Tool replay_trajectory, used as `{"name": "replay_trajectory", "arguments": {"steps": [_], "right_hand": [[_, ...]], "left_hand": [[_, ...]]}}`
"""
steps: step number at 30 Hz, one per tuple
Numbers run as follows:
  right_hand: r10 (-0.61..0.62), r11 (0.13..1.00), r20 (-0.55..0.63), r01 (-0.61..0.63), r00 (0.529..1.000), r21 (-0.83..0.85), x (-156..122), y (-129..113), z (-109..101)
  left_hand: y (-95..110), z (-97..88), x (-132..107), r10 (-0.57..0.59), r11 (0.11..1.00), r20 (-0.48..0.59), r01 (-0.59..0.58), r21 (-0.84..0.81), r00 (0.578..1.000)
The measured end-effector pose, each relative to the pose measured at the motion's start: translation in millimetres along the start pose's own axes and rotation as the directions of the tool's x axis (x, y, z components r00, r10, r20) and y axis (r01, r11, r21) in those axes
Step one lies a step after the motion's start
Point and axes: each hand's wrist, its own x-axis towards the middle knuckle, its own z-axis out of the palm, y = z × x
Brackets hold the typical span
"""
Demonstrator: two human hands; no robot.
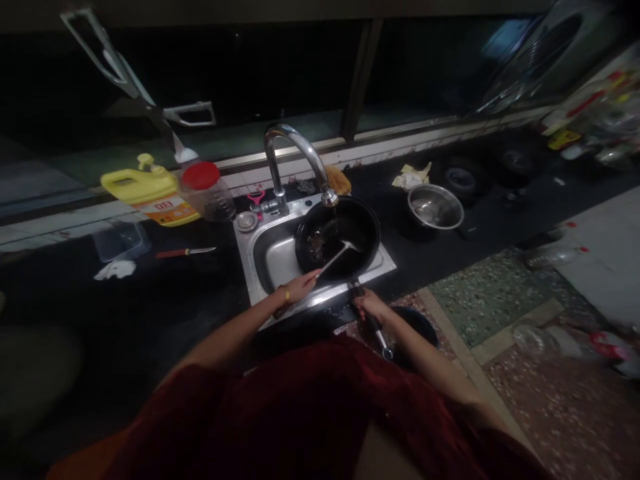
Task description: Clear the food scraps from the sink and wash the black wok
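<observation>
A black wok [367,230] rests tilted over the right part of the steel sink [257,283], beneath the curved faucet [300,137]. My right hand [373,307] is closed around the wok's long dark handle, which points toward my body. In my left hand [300,290] is a slim, pale-shafted, spatula-like utensil [333,261], its small head down inside the wok. Some liquid or wet residue glistens in the wok; what it is I cannot make out.
Left of the sink lie a knife [186,253], a clear plastic box [121,241], a yellow jug [150,190] and a red-lidded jar [207,193]. To the right stands a steel bowl [435,207] beside a crumpled yellow-white wrapper [413,176]. Bottles [560,343] lie on the floor.
</observation>
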Motion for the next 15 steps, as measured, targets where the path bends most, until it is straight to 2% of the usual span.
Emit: {"name": "replay_trajectory", "arguments": {"steps": [3,6,11,13,15], "right_hand": [[0.0,1.0,-0.006,0.0,1.0,0.005,-1.1,-1.1,0.8],[-0.008,1.0,-0.033,0.008,0.999,-0.007,-4.6,-3.6,1.8],[-0.021,0.997,-0.061,0.016,0.998,-0.08,-16.2,-13.7,0.3],[-0.028,0.99,-0.082,0.016,0.996,-0.14,-20.1,-19.3,-3.2],[-0.038,0.979,-0.116,0.014,0.993,-0.202,-22.1,-24.8,-8.9]], "left_hand": [[-21.2,-7.8,-28.1,-0.044,0.992,0.103,0.031,0.123,0.994],[-36.8,-16.4,-33.5,-0.082,0.975,0.083,0.063,0.211,0.993],[-32.9,-10.7,5.8,-0.131,0.978,-0.086,0.143,0.15,0.988],[-31.9,-5.8,19.0,-0.16,0.974,-0.122,0.177,0.139,0.98],[-35.3,-2.1,21.7,-0.198,0.963,-0.126,0.216,0.159,0.972]]}}
